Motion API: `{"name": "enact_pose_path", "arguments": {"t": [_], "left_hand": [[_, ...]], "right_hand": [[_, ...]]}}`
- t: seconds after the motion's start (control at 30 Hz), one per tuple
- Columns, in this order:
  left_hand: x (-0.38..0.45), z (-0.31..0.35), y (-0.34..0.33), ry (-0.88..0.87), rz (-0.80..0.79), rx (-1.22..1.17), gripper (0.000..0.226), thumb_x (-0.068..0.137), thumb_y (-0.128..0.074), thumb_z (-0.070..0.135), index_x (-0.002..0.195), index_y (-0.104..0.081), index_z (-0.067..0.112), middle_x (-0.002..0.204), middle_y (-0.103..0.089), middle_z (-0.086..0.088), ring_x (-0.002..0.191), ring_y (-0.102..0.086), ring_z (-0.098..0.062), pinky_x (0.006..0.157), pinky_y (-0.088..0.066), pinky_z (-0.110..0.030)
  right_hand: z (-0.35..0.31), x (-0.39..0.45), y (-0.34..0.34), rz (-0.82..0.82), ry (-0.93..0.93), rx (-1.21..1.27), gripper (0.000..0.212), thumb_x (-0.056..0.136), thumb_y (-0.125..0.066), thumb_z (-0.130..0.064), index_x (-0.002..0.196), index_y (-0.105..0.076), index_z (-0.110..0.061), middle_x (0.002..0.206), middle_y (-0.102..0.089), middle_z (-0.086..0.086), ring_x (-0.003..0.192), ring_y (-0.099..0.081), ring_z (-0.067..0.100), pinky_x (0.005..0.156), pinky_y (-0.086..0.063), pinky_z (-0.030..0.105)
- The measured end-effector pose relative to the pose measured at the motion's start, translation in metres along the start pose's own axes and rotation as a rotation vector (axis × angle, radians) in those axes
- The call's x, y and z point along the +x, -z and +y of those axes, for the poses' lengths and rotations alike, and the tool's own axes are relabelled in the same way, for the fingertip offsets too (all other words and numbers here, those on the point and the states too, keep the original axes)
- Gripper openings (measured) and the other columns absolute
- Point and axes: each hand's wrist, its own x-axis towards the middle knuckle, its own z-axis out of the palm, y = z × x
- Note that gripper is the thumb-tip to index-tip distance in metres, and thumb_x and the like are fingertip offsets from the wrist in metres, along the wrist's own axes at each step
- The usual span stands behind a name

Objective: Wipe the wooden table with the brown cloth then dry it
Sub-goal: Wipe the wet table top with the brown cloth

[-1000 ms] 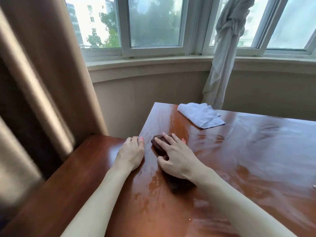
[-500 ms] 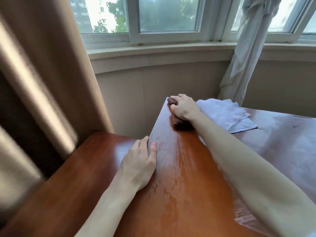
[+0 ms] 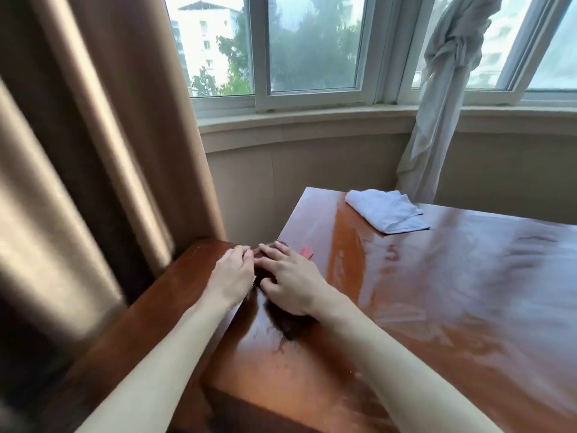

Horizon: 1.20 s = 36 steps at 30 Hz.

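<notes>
The wooden table (image 3: 437, 292) is glossy and streaked with wet patches. My right hand (image 3: 290, 281) lies spread on the dark brown cloth (image 3: 292, 323) at the table's left edge, fingers fairly straight and pressing it down; most of the cloth is hidden under the palm. My left hand (image 3: 232, 275) rests flat on that same left edge, right beside the right hand, fingertips touching it. A folded white towel (image 3: 385, 214) lies at the table's far corner, apart from both hands.
A lower wooden surface (image 3: 150, 310) adjoins the table on the left. Brown curtains (image 3: 93, 135) hang close at the left. A knotted white curtain (image 3: 443, 98) hangs behind the towel, under the window sill (image 3: 312, 120). A small red mark (image 3: 306, 252) shows near my fingers.
My right hand has pulled the brown cloth back from the far corner by the towel to the left edge, next to my left hand. The left hand stays on the edge.
</notes>
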Motion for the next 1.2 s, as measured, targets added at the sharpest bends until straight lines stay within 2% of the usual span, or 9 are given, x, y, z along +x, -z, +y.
{"name": "enact_pose_path", "arguments": {"t": [0.2, 0.3, 0.4, 0.57, 0.77, 0.87, 0.97, 1.13, 1.2], "left_hand": [[-0.080, -0.019, 0.047, -0.107, 0.066, -0.025, 0.033, 0.106, -0.042, 0.021, 0.129, -0.065, 0.015, 0.128, -0.063, -0.002, 0.121, -0.055, -0.014, 0.095, -0.031, -0.015], [-0.123, -0.031, 0.050, -0.131, 0.103, -0.026, 0.032, 0.106, -0.044, 0.020, 0.130, -0.064, 0.017, 0.129, -0.062, 0.002, 0.122, -0.054, -0.010, 0.097, -0.030, -0.012], [-0.152, -0.038, 0.039, -0.101, 0.088, -0.025, 0.036, 0.107, -0.040, 0.025, 0.137, -0.059, 0.017, 0.134, -0.059, 0.003, 0.127, -0.051, -0.011, 0.102, -0.030, -0.016], [-0.165, -0.026, 0.017, -0.021, 0.083, -0.226, 0.035, 0.107, -0.036, 0.020, 0.130, -0.062, 0.017, 0.127, -0.063, 0.002, 0.119, -0.054, -0.010, 0.094, -0.033, -0.015], [-0.168, -0.040, 0.036, 0.052, 0.109, -0.233, 0.042, 0.108, -0.032, 0.033, 0.135, -0.060, 0.020, 0.135, -0.061, 0.004, 0.127, -0.053, -0.011, 0.111, -0.037, -0.030], [-0.161, -0.045, 0.055, 0.087, 0.130, -0.242, 0.042, 0.108, -0.031, 0.034, 0.135, -0.061, 0.020, 0.137, -0.062, 0.000, 0.129, -0.054, -0.015, 0.115, -0.037, -0.040], [-0.160, -0.045, 0.066, 0.073, 0.129, -0.230, 0.042, 0.108, -0.031, 0.036, 0.135, -0.061, 0.023, 0.138, -0.061, 0.003, 0.129, -0.054, -0.014, 0.115, -0.038, -0.042], [-0.166, -0.039, 0.055, 0.006, 0.105, -0.148, 0.040, 0.108, -0.032, 0.033, 0.134, -0.060, 0.023, 0.135, -0.060, 0.004, 0.129, -0.051, -0.012, 0.108, -0.034, -0.025], [-0.163, -0.030, 0.043, -0.015, 0.097, -0.101, 0.037, 0.107, -0.037, 0.028, 0.135, -0.060, 0.019, 0.134, -0.059, 0.002, 0.127, -0.052, -0.014, 0.104, -0.033, -0.022]], "right_hand": [[-0.063, -0.106, -0.008, -0.073, 0.225, 0.144, 0.060, 0.089, -0.044, -0.032, 0.147, -0.048, -0.047, 0.165, -0.028, -0.015, 0.155, -0.013, 0.009, 0.120, -0.005, 0.025], [-0.039, -0.089, 0.011, 0.033, 0.030, 0.093, 0.053, 0.095, -0.048, -0.023, 0.145, -0.054, -0.040, 0.159, -0.040, -0.008, 0.149, -0.027, 0.015, 0.113, -0.013, 0.018], [-0.045, -0.073, 0.013, 0.109, -0.244, -0.076, 0.049, 0.099, -0.043, -0.026, 0.148, -0.051, -0.032, 0.160, -0.039, -0.001, 0.147, -0.028, 0.025, 0.121, -0.020, 0.035], [-0.074, -0.134, -0.013, 0.065, 0.160, 0.092, 0.054, 0.085, -0.044, -0.031, 0.136, -0.059, -0.040, 0.151, -0.048, -0.015, 0.142, -0.034, 0.010, 0.113, -0.025, 0.018], [-0.055, -0.091, 0.007, 0.159, -0.261, -0.110, 0.045, 0.099, -0.044, -0.027, 0.141, -0.057, -0.032, 0.156, -0.044, -0.005, 0.145, -0.032, 0.023, 0.118, -0.027, 0.037], [-0.086, -0.103, -0.013, 0.084, 0.126, -0.039, 0.047, 0.092, -0.047, -0.024, 0.135, -0.064, -0.031, 0.148, -0.052, -0.008, 0.141, -0.038, 0.021, 0.119, -0.027, 0.034], [-0.074, -0.126, 0.003, -0.086, 0.338, 0.159, 0.053, 0.087, -0.043, -0.024, 0.133, -0.064, -0.043, 0.150, -0.049, -0.022, 0.142, -0.035, -0.002, 0.115, -0.014, 0.010], [-0.026, -0.105, 0.026, 0.111, -0.104, 0.029, 0.047, 0.098, -0.047, -0.017, 0.141, -0.061, -0.033, 0.155, -0.046, -0.013, 0.147, -0.031, 0.011, 0.121, -0.021, 0.026], [-0.027, -0.115, 0.023, 0.055, 0.004, 0.031, 0.049, 0.095, -0.049, -0.020, 0.141, -0.061, -0.035, 0.157, -0.044, -0.012, 0.151, -0.027, 0.011, 0.118, -0.013, 0.019]]}}
